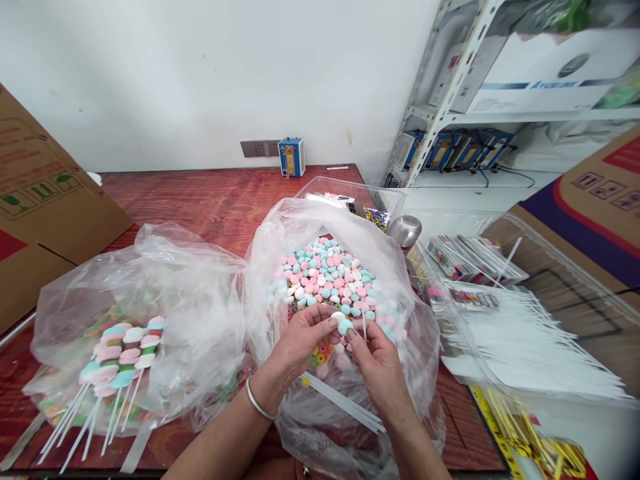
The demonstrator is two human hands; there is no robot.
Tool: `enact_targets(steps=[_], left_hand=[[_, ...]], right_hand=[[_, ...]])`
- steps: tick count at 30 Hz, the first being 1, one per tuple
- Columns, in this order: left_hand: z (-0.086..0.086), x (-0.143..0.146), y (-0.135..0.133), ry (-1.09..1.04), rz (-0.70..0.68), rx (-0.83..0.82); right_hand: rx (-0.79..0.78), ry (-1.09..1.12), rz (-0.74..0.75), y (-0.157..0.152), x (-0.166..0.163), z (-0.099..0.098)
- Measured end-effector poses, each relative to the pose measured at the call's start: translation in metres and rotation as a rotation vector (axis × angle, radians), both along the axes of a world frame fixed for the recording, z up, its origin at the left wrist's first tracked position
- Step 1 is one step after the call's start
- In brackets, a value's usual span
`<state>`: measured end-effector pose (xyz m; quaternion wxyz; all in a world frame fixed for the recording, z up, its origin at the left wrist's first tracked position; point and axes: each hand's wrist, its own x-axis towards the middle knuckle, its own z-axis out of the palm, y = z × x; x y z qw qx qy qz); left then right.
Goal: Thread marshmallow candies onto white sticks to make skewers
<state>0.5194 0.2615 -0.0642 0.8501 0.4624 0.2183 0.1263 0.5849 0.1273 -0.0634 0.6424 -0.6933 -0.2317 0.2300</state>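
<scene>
Over one red tabletop [200, 197], two hands [306, 335] [379, 357] pinch two candies [345, 327], white and blue, plus one stick [364, 325].

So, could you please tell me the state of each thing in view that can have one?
Left hand, closed on a white candy.
Right hand, closed on a blue candy, a stick upright at its fingers.
Middle bag, open, loose candies showing inside.
Left bag, crumpled; whether sealed, unclear.
Skewers, threaded, lying in a cluster.
Front sticks, loose, lying across the middle bag.
Bangle, worn.
Blue device, upright.
</scene>
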Motion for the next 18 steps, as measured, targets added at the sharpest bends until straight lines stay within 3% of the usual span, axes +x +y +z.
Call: enact_targets(steps=[6,12,18], left_hand=[[0.004,-0.005,-0.002,0.000,-0.051,-0.092],[0.004,-0.009,-0.011,-0.061,-0.060,0.021],[-0.004,-0.002,-0.008,0.068,0.140,0.129]], right_hand=[[-0.029,-0.074,0.047,-0.007,0.001,0.004],[-0.130,-0.114,-0.023,-0.004,-0.003,-0.002],[-0.335,-0.284,-0.002,-0.009,-0.007,0.012]])
